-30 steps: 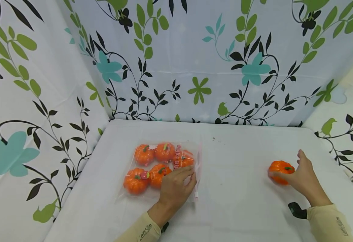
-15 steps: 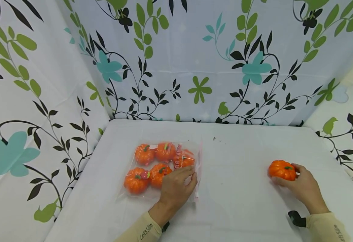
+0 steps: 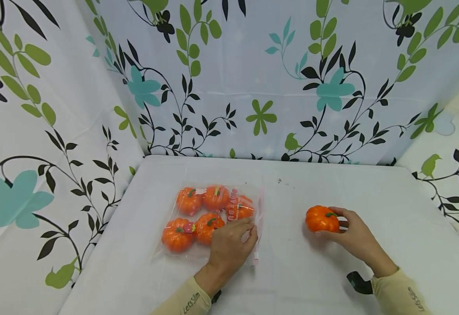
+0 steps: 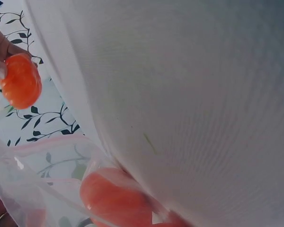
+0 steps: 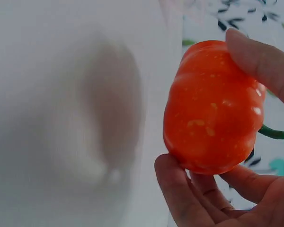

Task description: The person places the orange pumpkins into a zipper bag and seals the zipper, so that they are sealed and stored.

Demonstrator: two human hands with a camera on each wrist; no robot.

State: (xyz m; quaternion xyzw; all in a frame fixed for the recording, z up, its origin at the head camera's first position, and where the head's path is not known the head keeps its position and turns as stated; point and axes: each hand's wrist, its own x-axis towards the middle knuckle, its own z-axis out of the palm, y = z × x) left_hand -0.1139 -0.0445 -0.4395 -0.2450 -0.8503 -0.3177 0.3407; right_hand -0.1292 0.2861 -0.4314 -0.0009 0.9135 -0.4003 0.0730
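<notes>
My right hand [image 3: 357, 238] grips a small orange toy pumpkin [image 3: 321, 218] with a green stem, between thumb and fingers. In the right wrist view the pumpkin [image 5: 213, 109] is raised off the table, its shadow falling on the white surface. A clear zip bag [image 3: 166, 258] with pink print lies left of centre, with several like pumpkins [image 3: 177, 235] inside. At its right edge, my left hand [image 3: 231, 245] pinches the pink-edged opening. The left wrist view shows the bag's mouth [image 4: 47, 142] standing apart, with a pumpkin [image 4: 111, 194] within.
A white table [image 3: 284, 280] carries everything. Behind it and at the sides hangs a white curtain [image 3: 221, 96] printed with leaves and flowers. A few dark specks [image 3: 279, 180] lie near the table's back edge.
My right hand has closed round the pumpkin, lifted it and carried it left toward the bag. My left hand stays at the bag's edge.
</notes>
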